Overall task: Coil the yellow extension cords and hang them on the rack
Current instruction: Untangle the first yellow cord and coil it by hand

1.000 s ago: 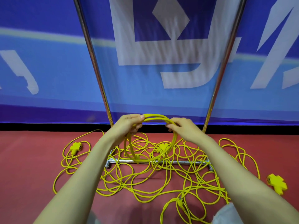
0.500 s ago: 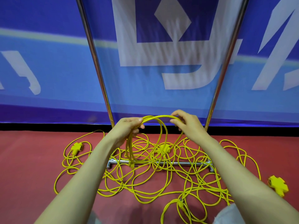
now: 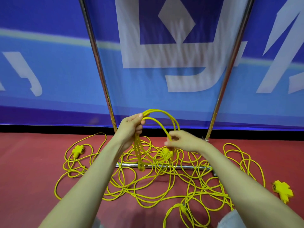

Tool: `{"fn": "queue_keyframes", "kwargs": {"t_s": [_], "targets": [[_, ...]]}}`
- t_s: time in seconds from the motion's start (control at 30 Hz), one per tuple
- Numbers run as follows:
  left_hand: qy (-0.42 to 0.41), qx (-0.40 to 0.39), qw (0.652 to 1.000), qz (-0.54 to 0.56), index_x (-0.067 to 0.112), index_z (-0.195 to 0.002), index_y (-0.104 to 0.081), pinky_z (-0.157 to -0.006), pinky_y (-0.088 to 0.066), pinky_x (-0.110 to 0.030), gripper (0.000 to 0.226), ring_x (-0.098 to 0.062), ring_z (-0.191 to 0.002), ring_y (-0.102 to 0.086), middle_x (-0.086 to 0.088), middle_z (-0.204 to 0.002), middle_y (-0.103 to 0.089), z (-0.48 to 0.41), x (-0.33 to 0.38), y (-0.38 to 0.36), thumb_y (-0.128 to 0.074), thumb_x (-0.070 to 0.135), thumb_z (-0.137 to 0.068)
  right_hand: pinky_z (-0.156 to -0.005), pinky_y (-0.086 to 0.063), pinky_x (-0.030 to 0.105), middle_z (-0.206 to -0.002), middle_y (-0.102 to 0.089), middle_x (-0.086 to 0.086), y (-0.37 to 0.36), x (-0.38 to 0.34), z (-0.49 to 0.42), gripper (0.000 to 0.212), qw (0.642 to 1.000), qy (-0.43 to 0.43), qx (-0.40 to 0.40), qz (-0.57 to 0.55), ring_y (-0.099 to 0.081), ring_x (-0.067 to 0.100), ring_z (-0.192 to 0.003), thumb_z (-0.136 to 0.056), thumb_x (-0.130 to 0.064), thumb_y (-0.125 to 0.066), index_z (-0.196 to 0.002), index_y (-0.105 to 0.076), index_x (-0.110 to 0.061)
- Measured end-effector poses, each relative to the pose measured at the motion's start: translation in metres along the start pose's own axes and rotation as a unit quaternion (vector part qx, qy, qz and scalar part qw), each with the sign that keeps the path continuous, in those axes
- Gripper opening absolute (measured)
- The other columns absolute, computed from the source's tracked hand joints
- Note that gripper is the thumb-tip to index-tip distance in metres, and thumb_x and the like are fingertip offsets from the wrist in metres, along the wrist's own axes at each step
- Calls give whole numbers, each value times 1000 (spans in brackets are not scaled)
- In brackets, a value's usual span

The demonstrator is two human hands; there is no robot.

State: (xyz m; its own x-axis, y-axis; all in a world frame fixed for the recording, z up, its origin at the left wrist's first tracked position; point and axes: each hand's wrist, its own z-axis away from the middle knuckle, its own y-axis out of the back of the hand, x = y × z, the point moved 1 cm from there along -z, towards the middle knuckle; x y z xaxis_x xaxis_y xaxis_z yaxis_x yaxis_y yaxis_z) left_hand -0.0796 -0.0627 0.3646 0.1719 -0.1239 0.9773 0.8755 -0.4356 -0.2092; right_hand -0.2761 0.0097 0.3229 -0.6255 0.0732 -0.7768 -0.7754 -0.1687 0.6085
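Note:
My left hand (image 3: 131, 127) grips the top of a small coil of yellow cord (image 3: 162, 113), whose loops hang down to a plug end (image 3: 141, 167). My right hand (image 3: 182, 140), slightly blurred, pinches a strand of the same cord lower on the coil's right side. A big tangle of yellow extension cord (image 3: 148, 186) lies on the red floor beneath both hands. The metal rack has two slanted chrome poles (image 3: 98, 63) (image 3: 230, 63) and a base bar (image 3: 189, 167) under the tangle.
Yellow multi-socket heads lie on the floor at the left (image 3: 77, 150) and far right (image 3: 283, 190); another plug (image 3: 184, 209) sits near the bottom. A blue banner (image 3: 164, 63) hangs behind the rack. Red floor (image 3: 24, 170) spreads to the left.
My right hand has dropped from the top of the coil to its lower right side, pulling a strand down. My left hand keeps its grip and the coil now hangs narrower.

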Motion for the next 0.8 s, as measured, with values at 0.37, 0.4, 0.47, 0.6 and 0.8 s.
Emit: {"fn": "queue_keyframes", "kwargs": {"t_s": [0.37,0.4,0.47,0.6,0.8], "targets": [[19,-38,971,-233,8,-103,-67,-50,-25,-19,19,-8,-55,-30,-2,-70,-48,5,-34,-5,-50,17,-99,-53,-56,25,-77,-64,8,29,-22,3,10,925,23,252,-284,-60,11,-47,-98,-12,-48,-90,-53,-15],[19,-50,969,-242,7,-109,-66,-49,-25,-17,19,-7,-54,-29,0,-66,-43,7,-38,-11,-52,14,-98,-54,-57,25,-77,-63,8,28,-28,5,9,918,35,253,-304,-60,10,-47,-98,-12,-48,-92,-53,-14],[32,-70,970,-232,9,-118,-64,-48,-28,-14,23,-5,-52,-32,4,-64,-42,9,-44,-18,-53,13,-98,-56,-57,25,-80,-64,9,25,-36,7,7,904,43,263,-334,-62,11,-49,-99,-11,-47,-101,-53,-10],[30,-150,956,-250,12,-121,-62,-58,-32,-22,27,-14,-65,-36,-6,-78,-45,14,-39,-24,-59,19,-95,-55,-57,24,-81,-64,7,26,-34,6,14,885,27,302,-354,-65,15,-54,-99,-12,-47,-110,-53,-6],[8,-149,954,-261,7,-92,-64,-53,-35,-7,6,4,-49,-44,13,-59,-53,17,-37,-34,-63,2,-89,-58,-58,25,-88,-64,11,26,-27,1,22,886,-4,300,-354,-67,20,-61,-98,-14,-49,-117,-54,-5]]}}
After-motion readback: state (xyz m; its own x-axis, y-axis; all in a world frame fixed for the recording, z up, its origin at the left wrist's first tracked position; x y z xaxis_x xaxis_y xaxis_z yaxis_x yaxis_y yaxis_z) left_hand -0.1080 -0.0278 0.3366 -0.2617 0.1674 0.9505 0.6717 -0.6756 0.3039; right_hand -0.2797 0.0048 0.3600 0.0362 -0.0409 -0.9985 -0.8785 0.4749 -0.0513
